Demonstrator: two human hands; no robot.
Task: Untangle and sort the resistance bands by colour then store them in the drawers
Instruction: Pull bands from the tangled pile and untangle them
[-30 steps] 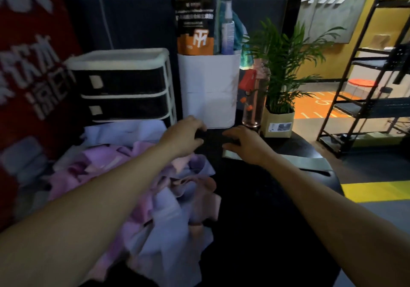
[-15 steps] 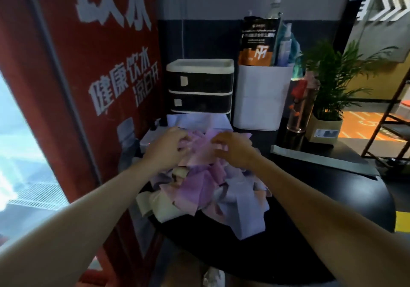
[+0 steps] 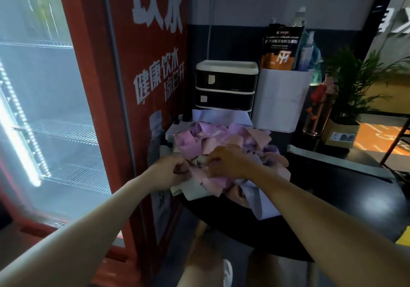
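Head camera looks down, close over table (image 3: 332, 198)

The pile of bands (image 3: 224, 144) is pink, purple, pale blue and cream. The drawers (image 3: 226, 87) are black with a white frame. The table (image 3: 346, 198) is black. The fridge (image 3: 146, 87) is red with white letters. The plant (image 3: 355, 82) is green.

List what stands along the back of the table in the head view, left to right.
Drawer unit → white bin holding a black-and-orange pouch → clear bottle with a red top → potted plant.
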